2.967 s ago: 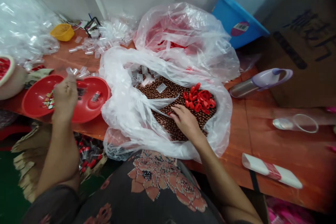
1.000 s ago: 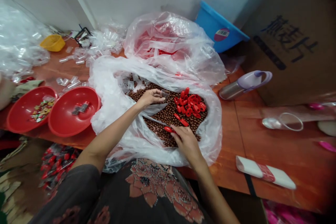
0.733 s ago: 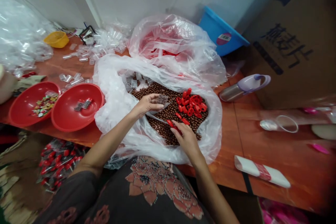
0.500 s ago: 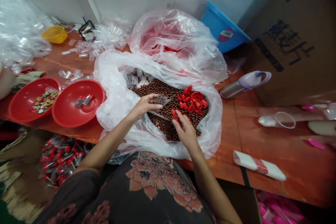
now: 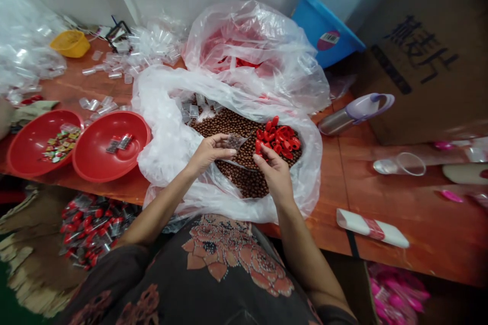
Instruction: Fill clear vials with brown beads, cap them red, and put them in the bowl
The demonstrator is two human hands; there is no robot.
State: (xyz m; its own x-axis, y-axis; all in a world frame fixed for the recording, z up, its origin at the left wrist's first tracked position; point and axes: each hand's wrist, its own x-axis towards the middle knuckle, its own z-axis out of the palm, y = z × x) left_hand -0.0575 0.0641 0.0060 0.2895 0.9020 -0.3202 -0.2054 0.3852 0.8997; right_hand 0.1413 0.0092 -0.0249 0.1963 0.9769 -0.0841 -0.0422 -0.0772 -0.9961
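The left hand (image 5: 208, 155) is holding a small clear plastic bag (image 5: 235, 141) steady, and the right hand (image 5: 275, 175) is carefully pinching a shiny red plastic piece (image 5: 258, 147).

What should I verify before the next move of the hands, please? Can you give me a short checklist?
1. Left hand holds the small clear packet: ok.
2. Right hand pinches a red piece: ok.
3. Packet mouth is open: cannot tell.
4. Brown beads lie inside the white plastic bag: ok.
5. Nearer red bowl holds small packets: ok.
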